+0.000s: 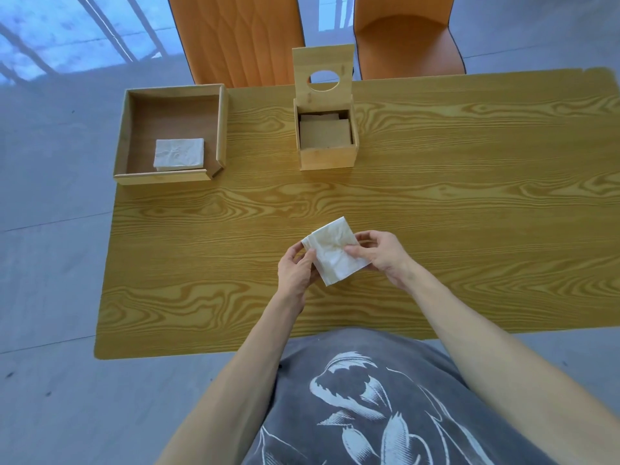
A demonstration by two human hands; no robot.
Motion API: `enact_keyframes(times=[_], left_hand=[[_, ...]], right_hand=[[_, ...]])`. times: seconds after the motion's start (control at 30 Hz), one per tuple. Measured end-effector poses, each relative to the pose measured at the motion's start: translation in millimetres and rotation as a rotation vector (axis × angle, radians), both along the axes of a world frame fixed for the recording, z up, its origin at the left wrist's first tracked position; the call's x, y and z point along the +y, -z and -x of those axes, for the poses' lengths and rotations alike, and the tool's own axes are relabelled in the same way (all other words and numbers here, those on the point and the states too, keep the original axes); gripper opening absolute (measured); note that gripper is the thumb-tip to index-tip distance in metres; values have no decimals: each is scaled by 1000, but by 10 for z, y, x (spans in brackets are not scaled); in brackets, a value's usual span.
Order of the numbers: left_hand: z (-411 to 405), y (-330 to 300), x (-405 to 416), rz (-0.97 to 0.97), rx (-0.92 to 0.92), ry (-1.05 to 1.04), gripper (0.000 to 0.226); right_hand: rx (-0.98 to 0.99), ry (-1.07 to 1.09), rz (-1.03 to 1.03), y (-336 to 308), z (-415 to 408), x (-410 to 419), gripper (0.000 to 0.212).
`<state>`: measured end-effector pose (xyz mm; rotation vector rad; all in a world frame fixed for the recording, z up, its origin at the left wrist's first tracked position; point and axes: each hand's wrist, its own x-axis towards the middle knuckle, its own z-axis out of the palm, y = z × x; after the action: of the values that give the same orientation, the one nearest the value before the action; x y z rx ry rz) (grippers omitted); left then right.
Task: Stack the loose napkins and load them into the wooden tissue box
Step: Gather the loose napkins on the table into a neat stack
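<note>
A grey T-shirt with a white line print (369, 397) fills the bottom of the view, with two bare forearms reaching forward from it over the near edge of the yellow wood-grain desk (469, 203). Past the far edge of the desk stand two orange upholstered chairs (235, 38), pushed up close, on a pale grey floor (50, 263).

At the far left corner of the desk sits a shallow, open wooden tray with a brown bottom (134, 129); a small stack of white folded napkins (178, 154) lies in its near part, against the front wall. To the right of the tray, well apart from it, stands the square light-wood tissue box (327, 157), its lid with a round hole (322, 70) swung upright at the back. The box is open on top, and flat tan pieces lie inside it. Nothing stands between the box and the hands; bare desk lies there.

Near the front middle of the desk, both hands hold a white folded napkin bundle (335, 253), turned cornerwise. The left hand (297, 270) pinches its lower left edge between thumb and fingers; the right hand (382, 251) grips its right side, thumb on top. Whether the bundle touches the desk I cannot tell.
</note>
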<state>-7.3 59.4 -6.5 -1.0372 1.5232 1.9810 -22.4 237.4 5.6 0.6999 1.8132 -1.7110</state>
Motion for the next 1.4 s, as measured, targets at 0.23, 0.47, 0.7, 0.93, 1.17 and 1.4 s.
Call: enact_keyframes(times=[0.23,0.47,0.7,0.93,1.17,1.4], left_hand=[[16,-18,-155,-35,0,10,33],[91,-35,-231,-82,8,88,39],[205,-60,-364,-161,23,199,49],[250,-116,-562,-244,118,301,38],[351,-176,-723,268,395,667,37],[299,-116,-717,418,471,765,40]], right_hand=[[11,-48,-107,51,-29,-215,32],[111,-169,-301,95,-20,-279,34],[165,-209,-363,54,39,-272,49],[113,-340,-85,-124,121,-252,36],[385,-387,-395,-175,118,-343,29],[506,-504,-625,-82,10,-378,27]])
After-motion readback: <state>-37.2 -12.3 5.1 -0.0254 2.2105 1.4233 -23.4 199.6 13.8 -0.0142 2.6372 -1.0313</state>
